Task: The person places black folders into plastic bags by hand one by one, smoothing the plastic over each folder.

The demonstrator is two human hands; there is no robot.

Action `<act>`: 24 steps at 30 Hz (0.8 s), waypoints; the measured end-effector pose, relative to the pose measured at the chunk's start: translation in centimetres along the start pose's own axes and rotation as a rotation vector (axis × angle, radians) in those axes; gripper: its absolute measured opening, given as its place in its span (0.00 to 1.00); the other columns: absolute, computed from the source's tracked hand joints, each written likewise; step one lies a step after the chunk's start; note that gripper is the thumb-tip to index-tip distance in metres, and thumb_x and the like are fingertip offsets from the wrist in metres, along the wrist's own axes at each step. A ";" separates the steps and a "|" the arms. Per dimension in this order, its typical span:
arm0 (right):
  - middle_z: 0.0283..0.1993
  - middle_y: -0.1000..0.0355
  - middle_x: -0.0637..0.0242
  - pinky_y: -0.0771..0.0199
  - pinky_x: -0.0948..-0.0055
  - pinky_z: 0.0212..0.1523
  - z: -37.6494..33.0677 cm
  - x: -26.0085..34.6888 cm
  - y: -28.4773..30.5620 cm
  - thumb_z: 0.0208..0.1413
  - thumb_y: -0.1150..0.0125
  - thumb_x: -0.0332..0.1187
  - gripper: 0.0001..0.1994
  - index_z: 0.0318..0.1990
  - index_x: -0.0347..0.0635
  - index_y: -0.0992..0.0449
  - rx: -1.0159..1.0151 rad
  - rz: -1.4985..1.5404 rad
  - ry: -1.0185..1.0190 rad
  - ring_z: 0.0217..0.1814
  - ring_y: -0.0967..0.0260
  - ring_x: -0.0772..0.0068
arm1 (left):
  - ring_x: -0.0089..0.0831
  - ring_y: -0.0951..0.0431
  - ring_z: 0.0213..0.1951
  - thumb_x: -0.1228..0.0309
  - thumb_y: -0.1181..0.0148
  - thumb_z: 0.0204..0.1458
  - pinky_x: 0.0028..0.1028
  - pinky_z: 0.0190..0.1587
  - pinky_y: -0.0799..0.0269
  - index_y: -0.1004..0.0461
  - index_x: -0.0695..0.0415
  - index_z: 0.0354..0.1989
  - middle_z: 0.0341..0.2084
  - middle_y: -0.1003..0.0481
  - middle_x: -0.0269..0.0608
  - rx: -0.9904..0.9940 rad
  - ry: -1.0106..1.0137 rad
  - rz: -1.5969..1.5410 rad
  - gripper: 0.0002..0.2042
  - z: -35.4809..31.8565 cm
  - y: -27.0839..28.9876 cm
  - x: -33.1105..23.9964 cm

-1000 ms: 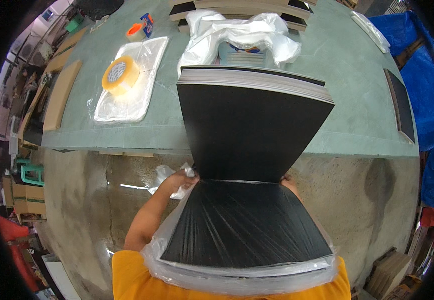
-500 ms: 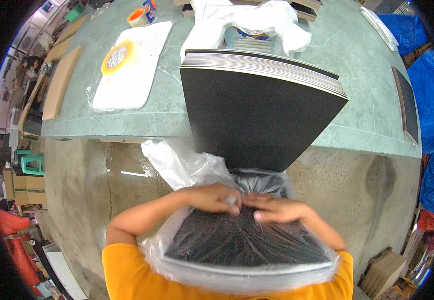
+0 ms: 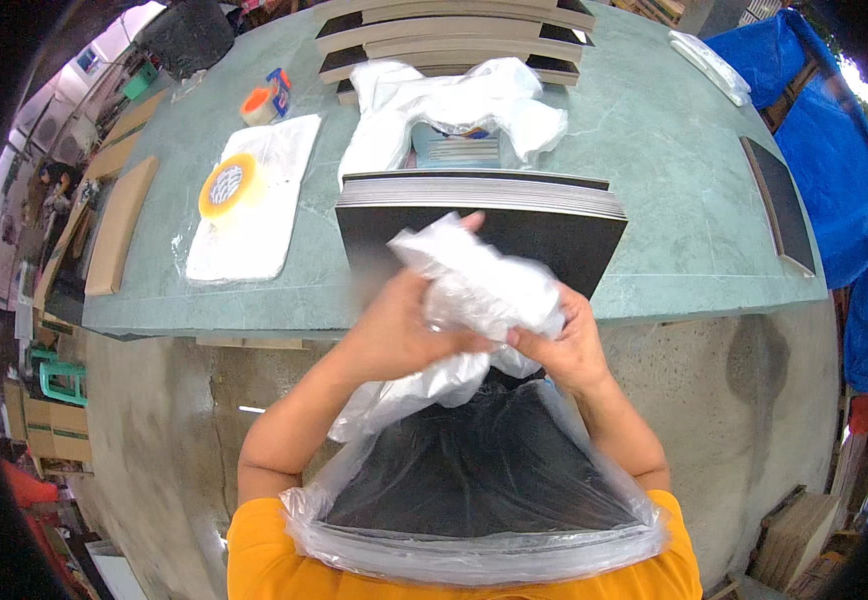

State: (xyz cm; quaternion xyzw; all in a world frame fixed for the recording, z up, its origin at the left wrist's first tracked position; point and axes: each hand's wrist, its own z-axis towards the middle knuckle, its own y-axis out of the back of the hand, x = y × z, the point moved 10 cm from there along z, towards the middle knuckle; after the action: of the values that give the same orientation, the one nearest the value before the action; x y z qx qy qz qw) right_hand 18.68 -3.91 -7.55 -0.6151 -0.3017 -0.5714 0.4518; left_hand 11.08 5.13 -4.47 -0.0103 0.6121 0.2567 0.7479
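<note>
Both hands are raised in front of the thick black stack of boards (image 3: pixel 494 225), which shows pale layered edges along its top. A bunch of crumpled translucent plastic (image 3: pixel 489 285) is gathered between them. My left hand (image 3: pixel 404 325) is closed round its left side, slightly blurred. My right hand (image 3: pixel 569 345) grips the right end, thumb pressed on the folds. Below the hands, close to my body, lies a black panel (image 3: pixel 474 460) under clear plastic wrap (image 3: pixel 484 555). The hands and bunched plastic hide where the panel and the stack come near each other.
On the green table (image 3: pixel 674 250) a roll of yellowish tape (image 3: pixel 226 187) lies on folded white plastic sheets (image 3: pixel 264 225). Behind it stands an orange tape dispenser (image 3: pixel 266 98). Stacked black boards (image 3: pixel 454 45) sit at the back; a dark panel (image 3: pixel 776 205) lies right.
Both hands have risen from the wrapped black panel to the front of the black stack, lifting a bunch of plastic. The view has shifted, showing more of the table's far side.
</note>
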 end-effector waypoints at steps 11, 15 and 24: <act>0.25 0.32 0.70 0.38 0.81 0.29 -3.0 -2.5 1.1 0.42 0.37 0.30 0.13 0.34 0.31 0.30 0.363 -0.362 -0.134 0.28 0.40 0.87 | 0.19 0.30 0.31 0.81 0.38 0.32 0.19 0.35 0.35 0.40 0.56 0.50 0.27 0.30 0.34 0.107 0.357 0.179 0.30 -0.9 1.3 2.7; 0.19 0.32 0.74 0.41 0.83 0.23 -3.1 -2.5 1.9 0.42 0.38 0.27 0.07 0.26 0.32 0.28 0.274 -0.217 -0.253 0.22 0.41 0.88 | 0.21 0.30 0.32 0.79 0.37 0.33 0.20 0.35 0.35 0.38 0.57 0.47 0.26 0.31 0.35 -0.113 0.028 0.752 0.27 -1.0 2.6 -2.2; 0.15 0.35 0.74 0.44 0.85 0.18 -1.5 -3.8 0.1 0.45 0.40 0.36 0.12 0.18 0.37 0.29 0.052 -0.089 -0.185 0.18 0.42 0.87 | 0.22 0.32 0.33 0.72 0.34 0.35 0.20 0.36 0.36 0.39 0.59 0.50 0.35 0.32 0.39 -0.013 0.045 0.138 0.30 -1.7 -4.1 -3.0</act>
State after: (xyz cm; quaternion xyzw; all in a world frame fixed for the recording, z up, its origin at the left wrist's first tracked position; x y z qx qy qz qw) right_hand 17.48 -4.73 -11.41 -0.6393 -0.3840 -0.5237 0.4118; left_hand 10.82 -0.12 -3.39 0.0213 0.6262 0.3112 0.7145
